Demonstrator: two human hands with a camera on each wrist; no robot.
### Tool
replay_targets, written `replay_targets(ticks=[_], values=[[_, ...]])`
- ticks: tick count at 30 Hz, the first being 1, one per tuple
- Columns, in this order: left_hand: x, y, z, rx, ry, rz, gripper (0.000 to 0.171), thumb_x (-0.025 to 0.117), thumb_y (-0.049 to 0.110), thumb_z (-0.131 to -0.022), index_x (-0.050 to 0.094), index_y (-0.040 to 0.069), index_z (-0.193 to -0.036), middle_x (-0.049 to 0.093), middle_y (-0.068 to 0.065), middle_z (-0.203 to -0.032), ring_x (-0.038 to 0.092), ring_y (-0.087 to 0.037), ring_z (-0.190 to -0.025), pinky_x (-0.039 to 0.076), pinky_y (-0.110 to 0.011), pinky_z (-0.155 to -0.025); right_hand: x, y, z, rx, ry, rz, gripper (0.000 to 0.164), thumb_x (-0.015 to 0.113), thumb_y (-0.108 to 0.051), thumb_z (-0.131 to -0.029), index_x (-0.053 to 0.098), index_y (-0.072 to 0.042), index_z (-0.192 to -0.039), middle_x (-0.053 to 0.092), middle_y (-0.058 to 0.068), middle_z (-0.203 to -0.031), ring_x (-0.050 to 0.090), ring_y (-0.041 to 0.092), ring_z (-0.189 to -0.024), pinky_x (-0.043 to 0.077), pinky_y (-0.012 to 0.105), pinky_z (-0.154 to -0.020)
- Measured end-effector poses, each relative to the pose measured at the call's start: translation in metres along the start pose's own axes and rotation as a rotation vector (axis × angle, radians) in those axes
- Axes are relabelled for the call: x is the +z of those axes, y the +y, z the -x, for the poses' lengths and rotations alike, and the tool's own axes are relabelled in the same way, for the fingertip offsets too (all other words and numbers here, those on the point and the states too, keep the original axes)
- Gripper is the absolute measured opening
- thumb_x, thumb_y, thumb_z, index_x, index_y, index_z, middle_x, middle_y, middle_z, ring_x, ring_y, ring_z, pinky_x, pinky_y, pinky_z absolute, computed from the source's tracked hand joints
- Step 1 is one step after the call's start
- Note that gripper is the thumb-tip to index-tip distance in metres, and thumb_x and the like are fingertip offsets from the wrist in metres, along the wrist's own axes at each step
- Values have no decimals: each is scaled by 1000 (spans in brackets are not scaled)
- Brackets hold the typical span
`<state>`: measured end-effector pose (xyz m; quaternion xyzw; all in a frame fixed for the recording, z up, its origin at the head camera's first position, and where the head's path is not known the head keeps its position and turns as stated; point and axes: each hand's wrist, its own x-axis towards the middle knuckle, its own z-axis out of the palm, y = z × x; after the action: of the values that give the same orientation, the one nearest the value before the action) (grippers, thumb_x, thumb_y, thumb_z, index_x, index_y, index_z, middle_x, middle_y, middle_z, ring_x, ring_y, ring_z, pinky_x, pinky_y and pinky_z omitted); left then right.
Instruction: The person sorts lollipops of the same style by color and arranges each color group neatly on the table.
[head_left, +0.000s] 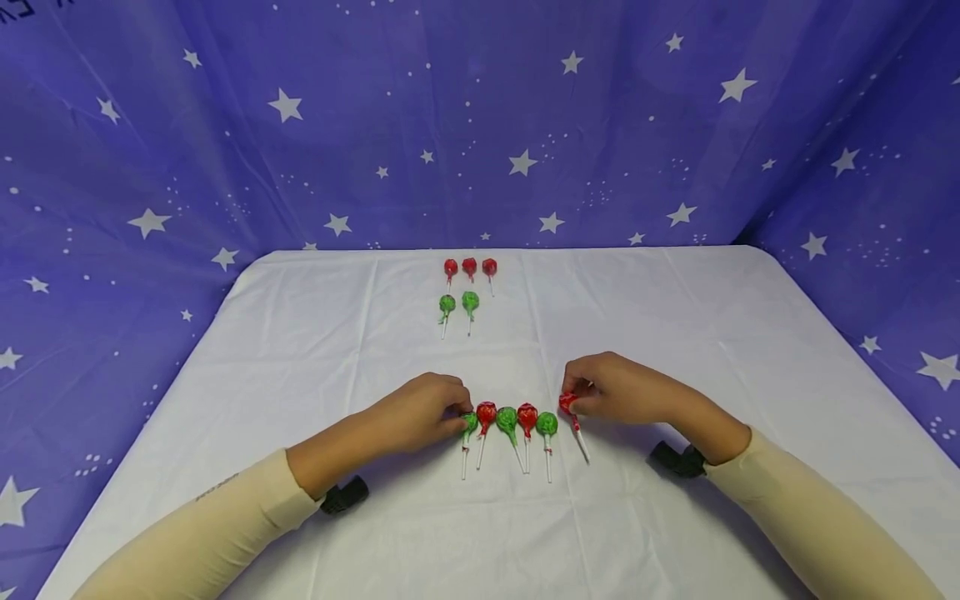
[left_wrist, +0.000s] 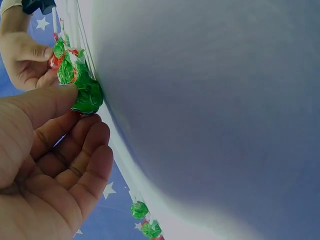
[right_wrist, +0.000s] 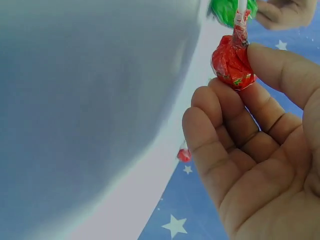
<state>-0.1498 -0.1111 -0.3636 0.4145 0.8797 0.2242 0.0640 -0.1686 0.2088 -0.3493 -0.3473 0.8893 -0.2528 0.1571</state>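
Note:
Several lollipops with white sticks lie in a row on the white cloth, red and green by turns. My left hand (head_left: pixel 426 410) pinches the green lollipop (left_wrist: pixel 89 95) at the row's left end, thumb on its wrapped head and fingertips behind it. At the other end, my right hand (head_left: pixel 621 388) holds a red lollipop (right_wrist: pixel 231 62) by its head between thumb and fingers, its stick slanting toward the near side. This red one sits a small gap right of the row's last green lollipop (head_left: pixel 547 424). Between the hands lie a red (head_left: pixel 487 413), a green (head_left: pixel 507 419) and another red lollipop (head_left: pixel 527 416).
Farther back on the white-covered table (head_left: pixel 645 308), three red lollipops (head_left: pixel 469 267) lie side by side. Two green lollipops (head_left: pixel 447 304) lie just in front of them. A purple star-patterned curtain (head_left: pixel 480 125) hangs behind the table and along its sides.

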Motion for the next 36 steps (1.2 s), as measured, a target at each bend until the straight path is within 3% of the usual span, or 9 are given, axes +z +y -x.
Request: replay_targets(ticks=[19,36], values=[[-1,3,-2,0,-8,-19,5,76,8,-87,73,9,-91,60,8,-83,53,-8,-74,48,-25,-71,-17,9,-29,3,52,-10,9,74,-12,-89,67,-18,-89,60,-8,-79,52,13,-71,45,30,-63],[-2,6,-3,-15,-26,-41,4,76,9,-87,73,9,-88,59,7,-81,54,-10,-73,47,-26,-72,-36,23,-73,29,86,-22,6,74,-14,-88,69,-15,-91,66,-6,-83,57,16,-77,47,34,-69]])
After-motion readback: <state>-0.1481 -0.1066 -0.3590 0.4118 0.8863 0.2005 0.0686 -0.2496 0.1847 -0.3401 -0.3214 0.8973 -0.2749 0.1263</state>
